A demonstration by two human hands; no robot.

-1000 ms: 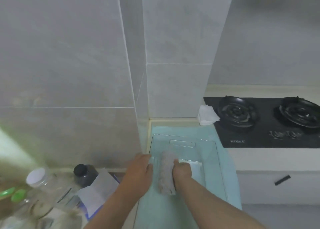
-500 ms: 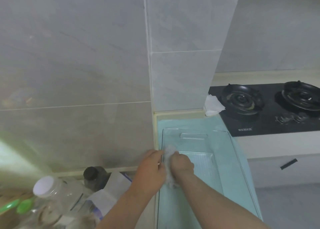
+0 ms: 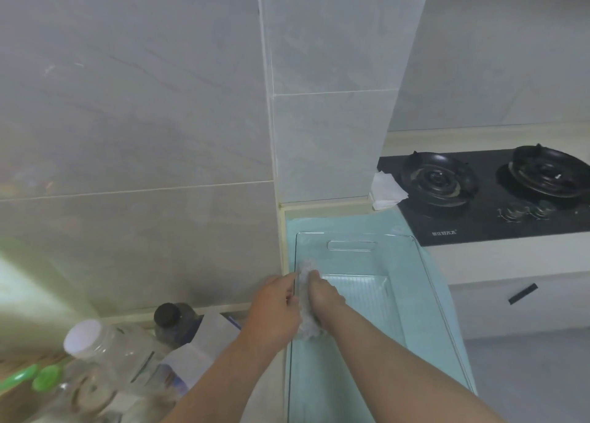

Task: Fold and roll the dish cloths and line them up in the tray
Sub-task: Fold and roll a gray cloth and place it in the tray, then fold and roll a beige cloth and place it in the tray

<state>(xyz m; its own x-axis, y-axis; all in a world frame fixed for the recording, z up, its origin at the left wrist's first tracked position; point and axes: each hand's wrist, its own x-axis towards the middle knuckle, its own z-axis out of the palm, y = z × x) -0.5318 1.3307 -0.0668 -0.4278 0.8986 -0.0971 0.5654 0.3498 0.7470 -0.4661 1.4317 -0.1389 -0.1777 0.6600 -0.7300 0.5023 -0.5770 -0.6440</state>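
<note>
The fingers of my right hand (image 3: 323, 298) curl round the fluffy pale grey rolled dish cloth (image 3: 308, 328); my left hand (image 3: 277, 307) clasps its other side; the roll lies along the left wall of the clear plastic tray (image 3: 419, 256); beyond my right, a black gas hob (image 3: 479, 211).

Left hand (image 3: 274, 307) and right hand (image 3: 323, 298) closed in; rolled cloth (image 3: 308, 326) now against tray (image 3: 403, 252) wall.

Grey tiled wall (image 3: 159, 103), black gas hob (image 3: 498, 192), grey floor (image 3: 526, 374)
</note>
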